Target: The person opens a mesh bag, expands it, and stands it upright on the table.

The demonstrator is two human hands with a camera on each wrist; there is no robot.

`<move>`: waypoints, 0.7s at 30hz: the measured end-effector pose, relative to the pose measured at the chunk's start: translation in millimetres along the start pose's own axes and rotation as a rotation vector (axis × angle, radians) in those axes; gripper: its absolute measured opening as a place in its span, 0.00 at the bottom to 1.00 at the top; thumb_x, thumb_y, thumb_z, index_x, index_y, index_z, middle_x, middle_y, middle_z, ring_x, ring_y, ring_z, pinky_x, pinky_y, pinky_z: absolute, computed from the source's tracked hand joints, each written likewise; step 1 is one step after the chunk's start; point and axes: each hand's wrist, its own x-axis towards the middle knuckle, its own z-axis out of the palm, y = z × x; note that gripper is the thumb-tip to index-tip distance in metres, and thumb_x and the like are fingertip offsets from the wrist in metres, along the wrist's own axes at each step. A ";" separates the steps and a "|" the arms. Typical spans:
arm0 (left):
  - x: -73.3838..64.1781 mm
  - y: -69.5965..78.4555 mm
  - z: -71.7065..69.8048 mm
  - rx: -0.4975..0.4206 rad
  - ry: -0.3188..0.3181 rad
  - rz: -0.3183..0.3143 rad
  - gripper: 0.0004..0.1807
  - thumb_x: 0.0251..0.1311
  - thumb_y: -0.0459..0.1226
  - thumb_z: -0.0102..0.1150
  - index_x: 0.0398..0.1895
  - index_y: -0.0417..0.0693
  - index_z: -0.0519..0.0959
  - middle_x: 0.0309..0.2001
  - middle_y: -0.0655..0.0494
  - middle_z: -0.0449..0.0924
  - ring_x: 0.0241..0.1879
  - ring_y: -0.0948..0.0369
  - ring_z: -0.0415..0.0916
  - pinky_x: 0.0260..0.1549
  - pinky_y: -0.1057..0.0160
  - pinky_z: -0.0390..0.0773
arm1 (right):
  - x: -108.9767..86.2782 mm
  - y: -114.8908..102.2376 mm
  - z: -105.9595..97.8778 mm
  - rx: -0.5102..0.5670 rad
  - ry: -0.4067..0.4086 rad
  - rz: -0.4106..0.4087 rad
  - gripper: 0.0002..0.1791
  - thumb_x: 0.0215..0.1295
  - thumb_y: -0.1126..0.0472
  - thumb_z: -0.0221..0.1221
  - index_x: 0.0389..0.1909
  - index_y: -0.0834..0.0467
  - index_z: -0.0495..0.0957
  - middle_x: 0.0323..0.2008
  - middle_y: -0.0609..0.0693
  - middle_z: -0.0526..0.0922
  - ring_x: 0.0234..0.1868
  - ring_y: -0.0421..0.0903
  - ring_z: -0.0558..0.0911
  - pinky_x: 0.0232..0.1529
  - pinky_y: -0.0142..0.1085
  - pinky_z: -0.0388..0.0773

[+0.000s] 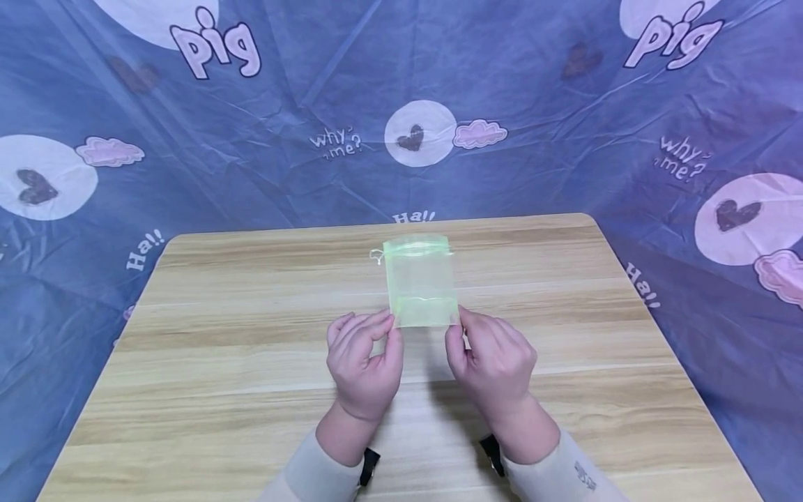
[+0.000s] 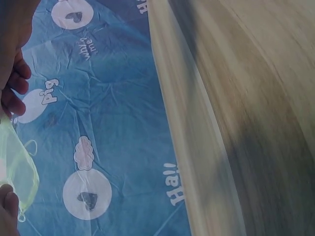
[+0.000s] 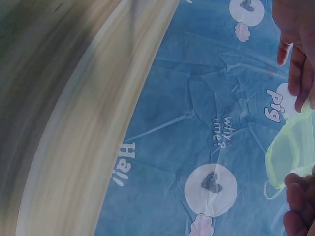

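Observation:
A sheer pale-green drawstring pouch (image 1: 422,279) is stretched between both hands above the table, with its gathered mouth pointing away from the body. My left hand (image 1: 366,359) pinches its near left corner between thumb and forefinger. The near right corner is pinched by my right hand (image 1: 495,359). A white cord loop sticks out at the pouch's far left. At the left edge of the left wrist view, part of the pouch (image 2: 19,169) shows between fingers. In the right wrist view, the pouch (image 3: 290,147) hangs at the right edge beside both hands.
Beneath the hands lies a wood-grain table (image 1: 219,362) with rounded far corners. A blue printed cloth (image 1: 301,77) hangs behind it and along both sides. Light sleeves with black wrist straps cover the forearms.

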 end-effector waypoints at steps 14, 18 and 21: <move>4.4 0.8 -0.3 -0.040 0.060 -0.104 0.08 0.45 0.20 0.65 0.24 0.40 0.85 0.20 0.52 0.82 0.23 0.53 0.75 0.55 0.52 0.74 | 0.7 -3.8 6.3 0.077 0.071 -0.026 0.12 0.63 0.70 0.59 0.20 0.66 0.80 0.13 0.49 0.74 0.09 0.46 0.68 0.08 0.36 0.64; 3.5 -2.3 0.3 -0.027 0.097 -0.077 0.08 0.43 0.20 0.62 0.21 0.40 0.78 0.19 0.52 0.76 0.23 0.53 0.72 0.51 0.53 0.70 | 1.1 -4.9 6.7 0.098 0.079 -0.020 0.14 0.64 0.69 0.59 0.17 0.64 0.77 0.12 0.48 0.72 0.09 0.45 0.67 0.08 0.35 0.62; 3.0 -2.9 0.3 -0.023 0.107 -0.054 0.08 0.44 0.20 0.58 0.21 0.39 0.75 0.20 0.52 0.74 0.23 0.53 0.72 0.51 0.52 0.69 | 1.0 -5.6 6.8 0.108 0.076 0.000 0.14 0.62 0.66 0.59 0.17 0.63 0.77 0.13 0.48 0.73 0.09 0.45 0.67 0.08 0.35 0.63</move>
